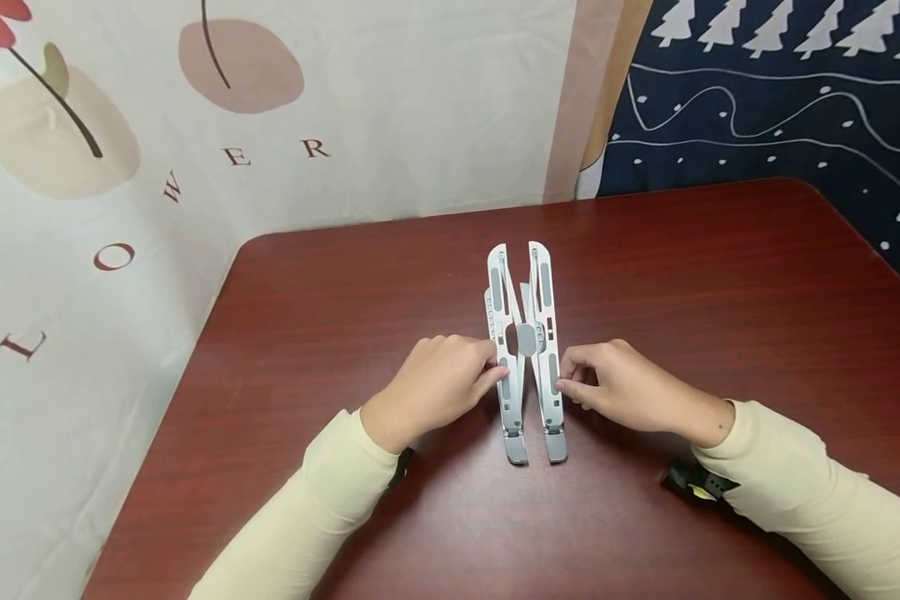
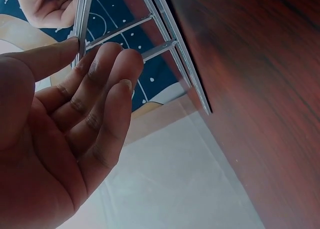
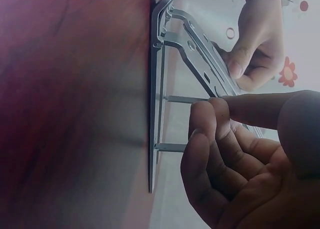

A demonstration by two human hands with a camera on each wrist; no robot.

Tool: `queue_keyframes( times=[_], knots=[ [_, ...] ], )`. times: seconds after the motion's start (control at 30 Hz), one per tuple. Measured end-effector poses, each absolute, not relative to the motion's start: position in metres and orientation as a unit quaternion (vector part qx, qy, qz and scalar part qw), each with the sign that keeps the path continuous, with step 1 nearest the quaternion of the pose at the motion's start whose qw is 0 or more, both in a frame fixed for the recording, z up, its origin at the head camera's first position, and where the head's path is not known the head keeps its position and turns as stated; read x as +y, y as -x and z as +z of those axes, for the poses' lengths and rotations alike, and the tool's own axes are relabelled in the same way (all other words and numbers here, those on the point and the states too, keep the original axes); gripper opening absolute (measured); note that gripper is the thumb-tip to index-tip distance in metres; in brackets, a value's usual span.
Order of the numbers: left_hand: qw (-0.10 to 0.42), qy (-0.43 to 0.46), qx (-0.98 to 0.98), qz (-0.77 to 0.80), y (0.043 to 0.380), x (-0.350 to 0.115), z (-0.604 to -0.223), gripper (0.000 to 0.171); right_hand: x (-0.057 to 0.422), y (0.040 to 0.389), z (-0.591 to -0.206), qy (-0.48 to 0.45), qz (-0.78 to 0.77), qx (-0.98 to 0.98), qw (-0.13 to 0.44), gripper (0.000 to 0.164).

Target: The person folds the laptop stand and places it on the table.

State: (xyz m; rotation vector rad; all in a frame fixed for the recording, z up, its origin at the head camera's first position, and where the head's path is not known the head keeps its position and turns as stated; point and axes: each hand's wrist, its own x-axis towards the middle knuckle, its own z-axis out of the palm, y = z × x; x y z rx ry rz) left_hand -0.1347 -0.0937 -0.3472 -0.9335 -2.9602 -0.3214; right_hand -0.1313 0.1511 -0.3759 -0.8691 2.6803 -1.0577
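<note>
A silver folding laptop stand (image 1: 526, 339) stands on the table, its two long arms (image 1: 546, 287) close together in a narrow shape around a grey round hub. Grey pads line the arms, and small flip-up feet (image 1: 556, 447) sit at the near end. My left hand (image 1: 438, 375) pinches the left arm, thumb on top and fingers beneath. On the opposite side, my right hand (image 1: 621, 382) pinches the right arm's outer edge between thumb and forefinger. In the right wrist view the upper arms slope above the flat base rails (image 3: 154, 114), joined by thin struts (image 3: 172, 147).
The dark red wooden table (image 1: 330, 333) extends around the stand. Behind it hang a pale cloth (image 1: 420, 108) with printed letters and a navy cloth (image 1: 757, 108) with white trees. A dark strap with a yellow part (image 1: 701, 483) shows under the right sleeve.
</note>
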Motion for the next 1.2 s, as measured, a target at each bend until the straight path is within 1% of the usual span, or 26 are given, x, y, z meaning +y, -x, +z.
queue_keyframes(
  times=[0.27, 0.53, 0.67, 0.77, 0.93, 1.1, 1.2],
  knots=[
    [0.01, 0.302, -0.947, -0.105, 0.1338, -0.0915, -0.3482, 0.032, 0.1503, 0.1292, -0.3755, 0.292, -0.353, 0.885, 0.088, 0.013],
    [0.017, 0.304, -0.947, -0.104, 0.1334, -0.0902, -0.3501, 0.028, 0.149, 0.1283, -0.3756, 0.298, -0.358, 0.879, 0.098, 0.009],
    [0.022, 0.307, -0.946, -0.105, 0.1329, -0.0893, -0.3519, 0.03, 0.1486, 0.1275, -0.3766, 0.304, -0.356, 0.877, 0.103, 0.001],
    [0.03, 0.309, -0.945, -0.105, 0.1328, -0.0886, -0.3515, 0.031, 0.1484, 0.1274, -0.3765, 0.314, -0.355, 0.875, 0.098, 0.005],
    [0.033, 0.312, -0.944, -0.101, 0.1325, -0.0877, -0.3518, 0.028, 0.1478, 0.1264, -0.3772, 0.328, -0.359, 0.868, 0.102, 0.006],
    [0.041, 0.315, -0.943, -0.095, 0.1326, -0.087, -0.3526, 0.033, 0.1478, 0.1252, -0.3779, 0.338, -0.362, 0.862, 0.107, 0.008],
    [0.04, 0.315, -0.944, -0.094, 0.1318, -0.0867, -0.3529, 0.032, 0.1479, 0.1247, -0.3783, 0.341, -0.362, 0.86, 0.113, 0.009]
  ],
)
